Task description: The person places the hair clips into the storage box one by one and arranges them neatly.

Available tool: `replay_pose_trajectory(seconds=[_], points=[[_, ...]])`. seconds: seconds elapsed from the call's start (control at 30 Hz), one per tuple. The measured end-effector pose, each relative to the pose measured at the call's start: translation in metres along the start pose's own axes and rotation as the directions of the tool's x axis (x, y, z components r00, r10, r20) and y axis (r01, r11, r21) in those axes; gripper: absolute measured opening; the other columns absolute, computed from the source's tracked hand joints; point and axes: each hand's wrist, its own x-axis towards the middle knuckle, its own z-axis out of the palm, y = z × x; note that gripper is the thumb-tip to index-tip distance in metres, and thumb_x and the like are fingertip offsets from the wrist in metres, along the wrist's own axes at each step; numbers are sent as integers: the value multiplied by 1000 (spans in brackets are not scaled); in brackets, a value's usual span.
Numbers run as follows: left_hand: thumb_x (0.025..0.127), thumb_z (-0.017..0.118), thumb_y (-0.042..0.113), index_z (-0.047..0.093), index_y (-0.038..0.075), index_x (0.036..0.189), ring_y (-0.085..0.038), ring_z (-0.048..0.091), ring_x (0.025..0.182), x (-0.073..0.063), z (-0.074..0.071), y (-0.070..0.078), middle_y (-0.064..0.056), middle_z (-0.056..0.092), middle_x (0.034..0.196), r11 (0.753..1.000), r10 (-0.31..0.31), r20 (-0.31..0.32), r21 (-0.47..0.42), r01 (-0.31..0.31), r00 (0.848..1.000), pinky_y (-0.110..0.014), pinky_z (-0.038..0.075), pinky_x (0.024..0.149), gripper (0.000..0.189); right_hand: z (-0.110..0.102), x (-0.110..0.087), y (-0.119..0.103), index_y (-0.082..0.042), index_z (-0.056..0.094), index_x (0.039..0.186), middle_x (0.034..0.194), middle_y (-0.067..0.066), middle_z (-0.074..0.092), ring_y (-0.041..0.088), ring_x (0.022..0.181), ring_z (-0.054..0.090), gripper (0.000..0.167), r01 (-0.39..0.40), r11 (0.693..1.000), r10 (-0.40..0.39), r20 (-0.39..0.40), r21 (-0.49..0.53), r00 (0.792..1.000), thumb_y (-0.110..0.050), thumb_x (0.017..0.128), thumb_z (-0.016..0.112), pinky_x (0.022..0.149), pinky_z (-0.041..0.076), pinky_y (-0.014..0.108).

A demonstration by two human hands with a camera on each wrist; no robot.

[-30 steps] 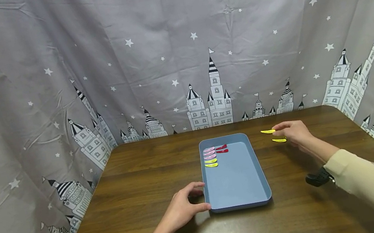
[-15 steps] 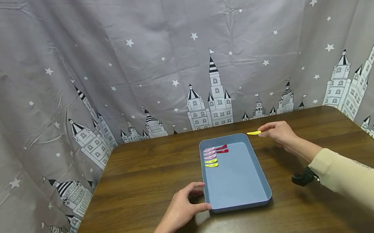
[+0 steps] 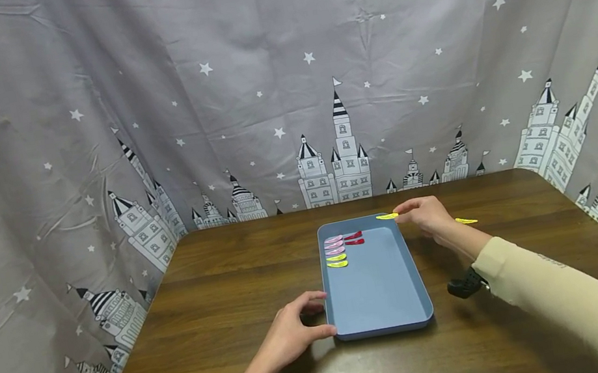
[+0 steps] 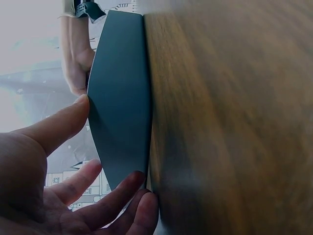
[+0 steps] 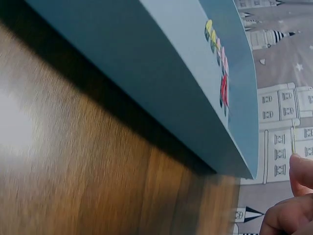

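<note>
My right hand (image 3: 425, 217) pinches a yellow snap hair clip (image 3: 387, 216) by one end, over the far right corner of the blue-grey tray (image 3: 379, 292). From the right wrist view the clip (image 5: 294, 139) appears edge-on, as a thin line at the fingertips. Resting against the tray's near left side is my left hand (image 3: 299, 328), its fingers spread and the thumb at the rim (image 4: 88, 100). Inside the tray, pink clips (image 3: 334, 244) and two yellow clips (image 3: 337, 261) form a column at the far left. Two red clips (image 3: 354, 239) lie beside the pink ones.
One more yellow clip (image 3: 466, 220) lies on the wooden table (image 3: 221, 292), right of the tray and partly behind the right wrist. A grey curtain (image 3: 235, 91) printed with castles and stars hangs around the table's far side and both sides.
My right hand has carried the pinched yellow clip leftward from the right of the table to above the tray's far right corner. The left hand and the tray have stayed put.
</note>
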Motion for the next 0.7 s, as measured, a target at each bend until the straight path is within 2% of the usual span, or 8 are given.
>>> replay_pose_trajectory(seconds=[0.17,0.23,0.37,0.43,0.5,0.6,0.7], points=[[79,85,37,63,18,132,-26,64,116,-1,0,0,-5,71,120,1000,9,-2,-3,-9,1000,-52,46,98,60,12,0,-3,-1,71,115,84,-6,64,8,42,27,29,-14,1000,14,15,12,1000,-12,88,74,42,25,24],[79,85,36,63,18,132,-27,64,116,0,1,0,-5,71,120,1000,9,-1,-3,-9,1000,-53,46,98,60,16,0,-5,-1,72,115,74,-8,61,8,42,26,29,-19,1000,19,19,20,1000,-12,88,74,42,25,25],[79,85,36,63,18,132,-27,64,117,0,0,0,-5,71,121,1000,7,-3,-10,-7,1000,-53,45,99,60,23,2,-7,0,71,115,50,-12,45,8,40,23,29,-30,998,29,27,54,999,-10,89,74,42,23,24],[79,85,37,63,18,132,-27,64,118,0,0,0,-5,71,121,1000,10,-3,-7,-10,1000,-53,45,99,60,27,2,-7,1,70,116,48,-12,43,8,39,22,29,-33,997,31,30,67,999,-9,88,73,41,22,24],[79,85,37,63,18,132,-28,63,118,-1,0,0,-6,71,122,1000,11,-3,-5,-11,1000,-54,45,99,60,32,2,-7,0,72,113,57,-9,55,8,40,22,27,-43,997,43,15,67,999,-9,88,74,41,22,24],[80,85,37,63,18,132,-28,63,119,-1,0,0,-7,70,123,1000,10,0,0,-10,1000,-55,44,100,60,39,2,-8,-3,73,110,85,2,70,9,42,23,24,-58,997,58,-1,52,998,-10,87,75,42,23,25],[80,85,37,63,18,132,-29,62,120,-1,-1,2,-7,70,123,1000,4,2,3,-4,1000,-55,44,100,60,46,1,-10,-5,74,110,114,12,69,9,43,23,23,-68,997,69,-7,31,998,-11,87,75,42,24,25]])
